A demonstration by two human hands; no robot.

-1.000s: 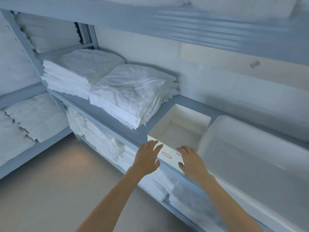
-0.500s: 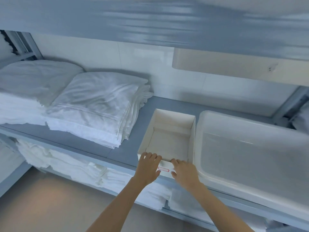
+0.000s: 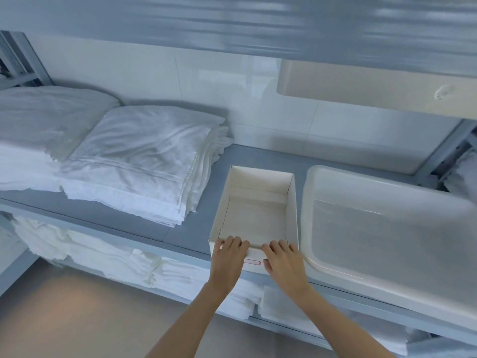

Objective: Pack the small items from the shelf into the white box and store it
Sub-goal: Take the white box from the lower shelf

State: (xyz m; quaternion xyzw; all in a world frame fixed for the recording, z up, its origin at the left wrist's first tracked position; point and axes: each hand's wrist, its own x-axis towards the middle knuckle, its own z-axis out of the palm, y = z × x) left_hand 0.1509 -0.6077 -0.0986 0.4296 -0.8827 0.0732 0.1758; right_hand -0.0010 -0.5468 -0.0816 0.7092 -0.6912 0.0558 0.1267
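The white box (image 3: 254, 213) sits open-topped on the grey-blue shelf (image 3: 185, 228), its near wall right at the shelf's front edge, and nothing shows inside it but bare cardboard floor and fold lines. Both hands are on that near wall. The left hand (image 3: 228, 262) hooks its fingers over the rim near the left corner, fingertips dipping just inside the box, palm lying against the outer face. The right hand (image 3: 284, 264) does the same toward the right corner, fingers curled over the rim and thumb tucked low on the front face. Each hand is partly closed around the cardboard edge, so both have hold of the box (how hard they press cannot be told). Between the two hands a small red-outlined label (image 3: 252, 262) shows on the front face. Just to the right of the box, close beside its right wall, lies a wide translucent plastic tray (image 3: 387, 228) with rounded corners; whether the two actually touch cannot be told. To the left, apart from the box, a stack of folded white linens (image 3: 144, 164) rests on the same shelf, with a second folded pile (image 3: 44, 120) farther left. More folded white cloth (image 3: 129, 262) fills the shelf below, and a blurred upper shelf (image 3: 232, 19) crosses the top.
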